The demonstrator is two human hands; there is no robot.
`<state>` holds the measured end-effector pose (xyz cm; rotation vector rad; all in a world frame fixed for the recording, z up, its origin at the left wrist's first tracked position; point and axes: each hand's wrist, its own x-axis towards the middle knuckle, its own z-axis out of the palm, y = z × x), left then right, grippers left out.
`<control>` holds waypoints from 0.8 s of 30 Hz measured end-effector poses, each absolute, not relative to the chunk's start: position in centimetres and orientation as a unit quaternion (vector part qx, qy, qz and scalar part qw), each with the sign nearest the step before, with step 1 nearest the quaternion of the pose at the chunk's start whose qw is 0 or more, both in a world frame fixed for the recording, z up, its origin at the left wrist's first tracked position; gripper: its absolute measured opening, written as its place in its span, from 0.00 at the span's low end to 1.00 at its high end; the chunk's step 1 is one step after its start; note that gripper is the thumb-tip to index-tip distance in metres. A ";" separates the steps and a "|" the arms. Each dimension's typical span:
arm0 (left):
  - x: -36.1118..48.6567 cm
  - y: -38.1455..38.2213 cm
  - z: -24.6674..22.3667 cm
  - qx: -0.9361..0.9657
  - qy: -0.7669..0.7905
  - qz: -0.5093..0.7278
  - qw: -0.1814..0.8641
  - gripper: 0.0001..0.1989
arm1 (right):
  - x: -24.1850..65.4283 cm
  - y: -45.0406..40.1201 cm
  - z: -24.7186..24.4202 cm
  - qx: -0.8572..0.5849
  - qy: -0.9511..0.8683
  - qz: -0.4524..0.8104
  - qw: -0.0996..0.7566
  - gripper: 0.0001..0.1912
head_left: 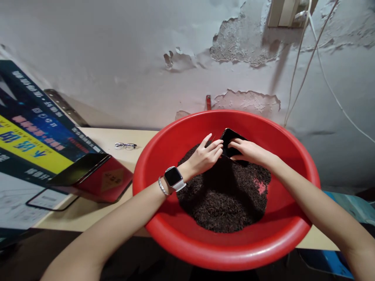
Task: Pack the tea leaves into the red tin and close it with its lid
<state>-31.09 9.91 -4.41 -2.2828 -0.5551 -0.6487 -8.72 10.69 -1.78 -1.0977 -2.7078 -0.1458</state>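
Observation:
Inside a large red basin (225, 255) lies a heap of dark, dry shreds that look like loose tea leaves (225, 210). Over the far part of the heap a black box-like container (229, 134) is tilted, partly covered by my hands. My left hand (206, 155) has its fingertips at the container's left edge, one finger raised and the thumb hidden. My right hand (249, 150) comes in from the right, its bent fingers against the container's dark face; some fingertips are lost in shadow.
A red box with a dark, raised lid (113, 181) stands left of the basin on the pale table (88, 218), near eyeglasses (125, 146). A printed board (35, 128) leans at the left. Cables (304, 58) hang down the peeling wall behind.

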 end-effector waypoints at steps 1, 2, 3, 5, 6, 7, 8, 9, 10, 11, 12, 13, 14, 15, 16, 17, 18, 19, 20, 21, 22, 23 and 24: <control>-31.0 9.9 -4.5 -0.879 -0.207 -0.252 0.348 0.13 | -8.5 10.7 -1.7 -0.373 -0.922 -0.039 0.100 0.20; -30.9 9.9 -4.5 -0.878 -0.201 -0.253 0.352 0.13 | -8.4 10.7 -1.6 -0.373 -0.922 -0.036 0.092 0.22; -30.9 9.9 -4.5 -0.878 -0.197 -0.253 0.356 0.13 | -8.4 10.6 -1.6 -0.375 -0.922 -0.040 0.085 0.24; -30.9 9.9 -4.5 -0.880 -0.196 -0.248 0.354 0.13 | -8.5 10.4 -1.7 -0.382 -0.919 -0.066 0.069 0.26; -31.0 10.0 -4.5 -0.883 -0.198 -0.244 0.348 0.13 | -8.7 10.3 -1.8 -0.384 -0.918 -0.085 0.060 0.26; -31.0 10.0 -4.5 -0.887 -0.199 -0.242 0.338 0.13 | -8.9 10.2 -2.0 -0.383 -0.916 -0.104 0.051 0.25; -31.1 10.1 -4.5 -0.891 -0.201 -0.241 0.328 0.13 | -9.2 10.2 -2.2 -0.382 -0.915 -0.123 0.042 0.25; -31.1 10.2 -4.5 -0.894 -0.202 -0.242 0.317 0.14 | -9.4 10.2 -2.4 -0.379 -0.914 -0.139 0.035 0.24; -31.2 10.3 -4.5 -0.897 -0.203 -0.243 0.309 0.14 | -9.6 10.3 -2.6 -0.378 -0.913 -0.153 0.032 0.23; -31.3 10.3 -4.6 -0.897 -0.205 -0.246 0.304 0.14 | -9.7 10.3 -2.7 -0.379 -0.910 -0.164 0.034 0.22; -31.3 10.4 -4.6 -0.896 -0.208 -0.249 0.303 0.14 | -9.9 10.4 -2.8 -0.385 -0.906 -0.173 0.039 0.22; -31.3 10.5 -4.7 -0.894 -0.212 -0.251 0.306 0.14 | -10.0 10.4 -2.8 -0.396 -0.900 -0.178 0.047 0.22; -31.3 10.5 -4.7 -0.891 -0.213 -0.252 0.312 0.14 | -10.1 10.4 -2.8 -0.413 -0.891 -0.180 0.055 0.22; -31.3 10.5 -4.7 -0.887 -0.211 -0.253 0.322 0.14 | -10.2 10.3 -2.8 -0.435 -0.880 -0.178 0.063 0.22; -31.3 10.5 -4.8 -0.884 -0.206 -0.255 0.333 0.13 | -10.3 10.2 -2.7 -0.462 -0.867 -0.174 0.068 0.21; -31.2 10.4 -4.8 -0.881 -0.200 -0.257 0.343 0.13 | -10.5 10.0 -2.6 -0.489 -0.853 -0.169 0.070 0.21; -31.2 10.4 -4.8 -0.880 -0.194 -0.258 0.349 0.13 | -10.6 9.8 -2.4 -0.511 -0.841 -0.163 0.068 0.19; -31.2 10.4 -4.8 -0.880 -0.190 -0.259 0.350 0.12 | -10.7 9.7 -2.3 -0.526 -0.833 -0.160 0.063 0.18; -31.1 10.3 -4.9 -0.881 -0.191 -0.261 0.346 0.12 | -10.8 9.5 -2.1 -0.533 -0.829 -0.159 0.058 0.17; -31.1 10.4 -4.9 -0.882 -0.196 -0.264 0.338 0.12 | -10.8 9.4 -1.9 -0.532 -0.830 -0.161 0.055 0.16; -31.1 10.4 -4.9 -0.882 -0.205 -0.268 0.329 0.12 | -10.7 9.3 -1.6 -0.525 -0.833 -0.164 0.056 0.15; -31.1 10.4 -4.9 -0.880 -0.216 -0.275 0.322 0.12 | -10.6 9.3 -1.3 -0.512 -0.840 -0.169 0.061 0.14; -31.2 10.5 -5.0 -0.877 -0.225 -0.282 0.318 0.12 | -10.3 9.2 -0.9 -0.496 -0.848 -0.174 0.067 0.14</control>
